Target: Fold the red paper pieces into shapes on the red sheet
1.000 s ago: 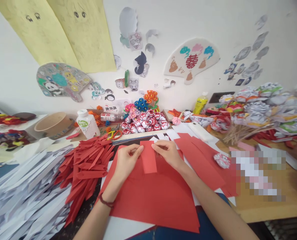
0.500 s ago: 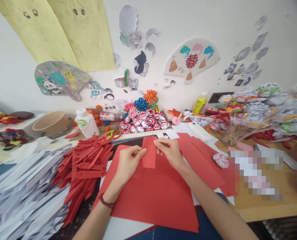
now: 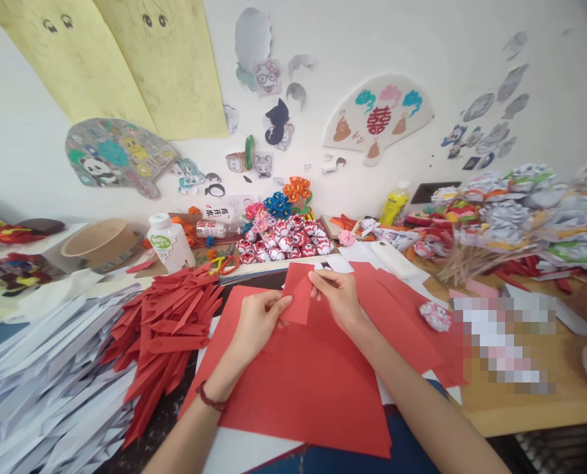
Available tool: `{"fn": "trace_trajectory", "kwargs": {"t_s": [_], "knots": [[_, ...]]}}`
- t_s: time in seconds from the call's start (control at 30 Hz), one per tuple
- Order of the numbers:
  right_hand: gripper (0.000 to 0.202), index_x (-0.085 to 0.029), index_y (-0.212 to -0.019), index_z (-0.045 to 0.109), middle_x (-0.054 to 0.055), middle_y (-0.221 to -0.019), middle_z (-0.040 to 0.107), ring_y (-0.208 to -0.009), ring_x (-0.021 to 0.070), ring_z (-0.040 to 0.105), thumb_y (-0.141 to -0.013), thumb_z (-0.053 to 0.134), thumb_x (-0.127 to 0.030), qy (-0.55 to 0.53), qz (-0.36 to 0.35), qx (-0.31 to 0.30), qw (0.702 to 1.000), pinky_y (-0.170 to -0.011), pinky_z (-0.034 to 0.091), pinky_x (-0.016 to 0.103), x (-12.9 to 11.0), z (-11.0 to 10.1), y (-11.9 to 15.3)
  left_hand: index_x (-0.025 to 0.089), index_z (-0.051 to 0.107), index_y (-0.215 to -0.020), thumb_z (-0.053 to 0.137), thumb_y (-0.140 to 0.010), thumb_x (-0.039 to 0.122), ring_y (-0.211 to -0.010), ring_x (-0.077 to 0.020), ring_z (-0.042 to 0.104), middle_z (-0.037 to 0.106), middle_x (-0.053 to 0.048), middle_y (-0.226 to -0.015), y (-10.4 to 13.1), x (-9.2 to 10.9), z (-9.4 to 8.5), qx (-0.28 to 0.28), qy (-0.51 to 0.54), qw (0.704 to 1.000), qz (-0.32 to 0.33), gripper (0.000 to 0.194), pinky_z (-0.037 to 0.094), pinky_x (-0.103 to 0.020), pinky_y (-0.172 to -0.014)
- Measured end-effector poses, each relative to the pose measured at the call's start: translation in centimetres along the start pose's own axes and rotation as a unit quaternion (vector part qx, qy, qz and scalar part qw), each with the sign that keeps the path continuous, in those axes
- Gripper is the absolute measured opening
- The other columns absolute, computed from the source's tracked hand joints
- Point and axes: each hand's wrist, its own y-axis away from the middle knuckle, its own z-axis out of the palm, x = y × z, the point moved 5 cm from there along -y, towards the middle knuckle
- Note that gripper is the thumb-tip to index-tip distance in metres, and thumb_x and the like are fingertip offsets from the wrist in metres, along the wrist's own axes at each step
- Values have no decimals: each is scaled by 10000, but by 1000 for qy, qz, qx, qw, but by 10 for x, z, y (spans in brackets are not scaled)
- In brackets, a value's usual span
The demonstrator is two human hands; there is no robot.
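Between my two hands a small rectangular piece of red paper (image 3: 298,295) is held up, slightly tilted. My left hand (image 3: 261,319) pinches its left edge with the thumb in front. My right hand (image 3: 336,296) grips the upper right edge between thumb and fingers. Below them lies a large red paper sheet (image 3: 307,388), with white paper showing beneath its lower edge. Left of my left hand is a heap of folded red paper strips (image 3: 169,322). Farther left spreads a big pile of folded white paper strips (image 3: 51,375).
A white bottle (image 3: 170,243), orange-handled scissors (image 3: 228,263) and red-white paper flowers (image 3: 288,240) stand behind the hands. More red sheets (image 3: 396,316) lie to the right, with a paper flower (image 3: 435,316) on them. Flowers on sticks (image 3: 505,217) pile up at the far right.
The small red paper has risen slightly and tilted, its lower edge now slanting. Both hands keep their grip on it, having shifted a little to the right.
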Motion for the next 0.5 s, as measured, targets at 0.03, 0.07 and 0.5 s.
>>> {"fn": "trace_trajectory", "kwargs": {"t_s": [0.03,0.07,0.5], "knots": [[257,-185,-725,716,2,-545,596,-499,130,502,-819,682,-422,-2,0,4,1000,-516,416,268,0,-1,0,190,610,-660,560,-838,531,-466,-137,571,590,26,-508,0,-1,0,4,4,1000,-4,388,381,-217,-480],[252,-185,-719,713,3,-550,598,-504,129,503,-820,682,-414,-6,1,11,1000,-523,418,268,0,-1,0,189,630,-685,566,-836,527,-469,-141,576,617,17,-522,0,-2,0,2,11,1000,-5,375,393,-220,-481],[255,-159,-725,716,17,-565,624,-521,122,526,-776,711,-409,-37,64,23,997,-531,425,253,10,-6,-4,198,546,-604,424,-933,412,-532,-123,529,622,21,-559,-2,8,-3,14,-136,988,67,411,335,-223,-561]]}}
